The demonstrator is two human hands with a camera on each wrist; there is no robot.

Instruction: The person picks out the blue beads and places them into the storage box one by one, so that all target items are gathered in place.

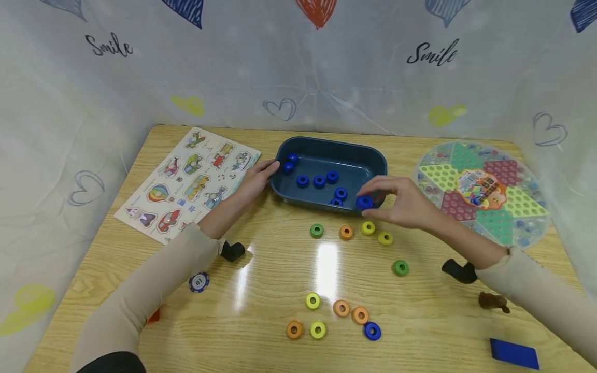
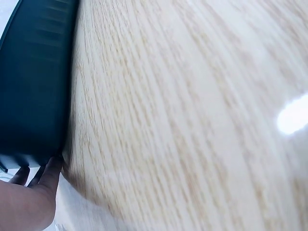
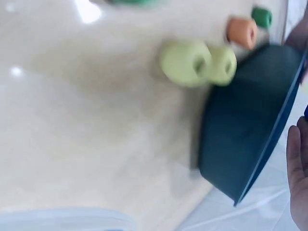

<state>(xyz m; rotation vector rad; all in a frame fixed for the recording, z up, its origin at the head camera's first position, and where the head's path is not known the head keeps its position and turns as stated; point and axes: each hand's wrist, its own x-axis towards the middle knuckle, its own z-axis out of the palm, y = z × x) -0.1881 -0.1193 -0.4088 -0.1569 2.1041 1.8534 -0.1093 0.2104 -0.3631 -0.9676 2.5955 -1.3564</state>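
Observation:
A dark blue-green plastic tray (image 1: 322, 203) stands near the table's back edge with several blue rings (image 1: 319, 181) inside. My left hand (image 1: 255, 181) is at the tray's left end; in the left wrist view its fingers (image 2: 52, 175) lie nearly straight against the outer wall. Between thumb and forefinger, my right hand (image 1: 403, 202) pinches a blue ring (image 1: 364, 202) over the tray's front right corner. The right wrist view catches only part of that hand (image 3: 299, 168), at its right edge. Before the tray lie a green ring (image 1: 316, 231), an orange ring (image 1: 346, 232) and two yellow rings (image 1: 368, 228).
More orange, yellow, green and blue rings (image 1: 372, 331) lie nearer the front. A picture puzzle board (image 1: 186, 181) is at left, a round Chinese checkers board (image 1: 485, 191) at right. A poker chip (image 1: 199, 282), a brown toy animal (image 1: 493, 301) and a blue block (image 1: 514, 354) lie around.

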